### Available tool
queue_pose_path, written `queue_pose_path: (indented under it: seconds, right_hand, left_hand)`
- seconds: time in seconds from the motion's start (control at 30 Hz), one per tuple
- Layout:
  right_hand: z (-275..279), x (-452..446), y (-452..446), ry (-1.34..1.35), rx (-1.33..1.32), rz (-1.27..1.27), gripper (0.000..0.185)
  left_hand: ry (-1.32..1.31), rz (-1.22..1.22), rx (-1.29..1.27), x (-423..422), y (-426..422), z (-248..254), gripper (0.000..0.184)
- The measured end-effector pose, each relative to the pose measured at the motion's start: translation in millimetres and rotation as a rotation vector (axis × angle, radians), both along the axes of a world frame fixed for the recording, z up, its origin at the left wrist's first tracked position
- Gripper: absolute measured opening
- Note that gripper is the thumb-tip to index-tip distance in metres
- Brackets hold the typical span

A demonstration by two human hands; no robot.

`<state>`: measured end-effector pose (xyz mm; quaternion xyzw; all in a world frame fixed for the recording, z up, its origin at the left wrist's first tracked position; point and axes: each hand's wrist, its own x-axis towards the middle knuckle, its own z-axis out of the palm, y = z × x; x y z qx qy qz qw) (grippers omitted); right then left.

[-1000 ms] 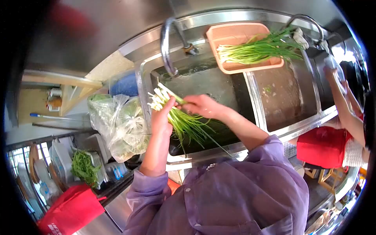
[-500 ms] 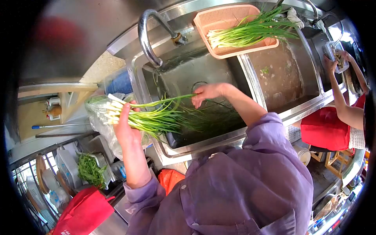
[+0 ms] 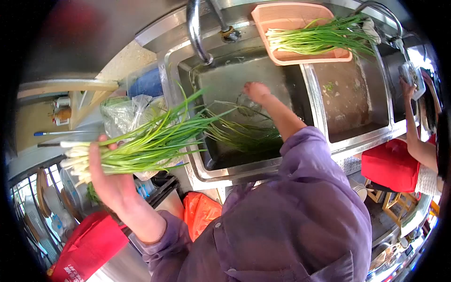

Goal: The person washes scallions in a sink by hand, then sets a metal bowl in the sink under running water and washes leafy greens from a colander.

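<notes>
My left hand point(image 3: 114, 184) is wrapped round a bunch of scallions point(image 3: 164, 141) near the white root ends. Their green leaves spread to the right, over the sink's left rim. Over the water in the left sink basin point(image 3: 213, 75), my right hand point(image 3: 257, 92) has its fingers curled in; whatever may be inside them is hidden. Loose green leaves point(image 3: 244, 134) lie in the basin below that hand.
A pink plastic basket point(image 3: 282, 58) with more scallions straddles the basins at the back. The faucet point(image 3: 195, 33) arches over the left basin. Plastic bags point(image 3: 124, 115) sit left of the sink. At far right, another person's hand point(image 3: 407, 88) holds a clear container.
My left hand has moved left and closer with the scallions. My right hand has come away from their leaf tips, shifting right and farther over the basin. The view has shifted slightly.
</notes>
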<state>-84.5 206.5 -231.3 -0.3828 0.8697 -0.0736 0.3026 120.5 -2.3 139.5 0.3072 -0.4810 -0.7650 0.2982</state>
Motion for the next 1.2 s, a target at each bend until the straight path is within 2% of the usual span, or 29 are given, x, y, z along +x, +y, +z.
queue_pose_path:
  seconds: [0.07,0.13,0.2,0.23,0.3,0.43,0.5,0.57,0.6,0.67,0.7,0.77,0.8,0.83,0.9,0.97,1.03,1.07,1.2]
  right_hand:
    - [11,35,-25,-0.120,-0.190,-0.382,0.035]
    - [-26,60,-49,-0.220,-0.133,-0.348,0.032]
    - [-99,75,-47,-0.192,0.015,-0.174,0.029]
    - [-130,69,-25,-0.066,0.099,-0.023,0.028]
    - [-42,45,7,-0.204,-0.031,-0.596,0.027]
    - [-6,1,20,-0.128,-0.004,-0.569,0.027]
    - [24,-14,26,-0.762,-0.714,-0.720,0.030]
    - [90,-18,29,-1.023,-0.862,-0.579,0.035]
    - [113,-18,29,-1.008,-0.870,-0.579,0.035]
    - [148,-17,27,-1.098,-0.919,-0.371,0.041]
    - [160,-17,24,-1.090,-0.927,-0.376,0.041]
    - [181,-15,18,-1.252,-0.836,-0.130,0.042]
    - [197,-11,16,-1.165,-0.760,-0.078,0.041]
    - [204,-9,12,-1.162,-0.766,-0.088,0.041]
    - [211,-5,1,-1.030,-0.624,0.101,0.039]
    - [206,-2,-10,-0.986,-0.641,0.098,0.039]
    - [212,-5,-15,-0.807,-0.546,0.234,0.040]
    - [211,-1,-16,-0.913,-0.611,0.178,0.039]
    - [208,5,-23,-0.930,-0.611,0.206,0.036]
  left_hand:
    - [0.020,-0.015,0.024,7,-4,3,0.018]
    - [0.064,-0.095,-0.034,10,-4,3,0.017]
    - [0.049,-0.065,-0.033,11,-1,-2,0.016]
    - [0.044,-0.047,-0.030,11,3,-5,0.015]
    - [0.044,-0.051,-0.047,10,12,-8,0.016]
    - [-0.013,-0.058,-0.033,0,30,-25,0.020]
    - [-0.027,-0.170,-0.060,-9,40,-38,0.024]
    - [-0.079,-0.256,0.005,-24,53,-50,0.029]
    - [-0.129,-0.258,0.042,-30,57,-62,0.031]
    - [-0.148,-0.353,0.026,-44,65,-83,0.032]
    - [-0.159,-0.371,0.040,-51,72,-90,0.033]
    - [-0.175,-0.409,0.046,-62,77,-110,0.034]
    - [-0.206,-0.453,0.008,-67,80,-117,0.037]
    - [-0.204,-0.470,0.022,-71,82,-124,0.033]
    - [-0.231,-0.508,-0.011,-77,84,-132,0.025]
    - [-0.236,-0.508,0.025,-77,80,-141,0.022]
    - [-0.239,-0.504,0.057,-77,79,-142,0.018]
    - [-0.234,-0.434,0.115,-75,79,-140,0.019]
    - [-0.207,-0.259,0.190,-68,70,-141,0.020]
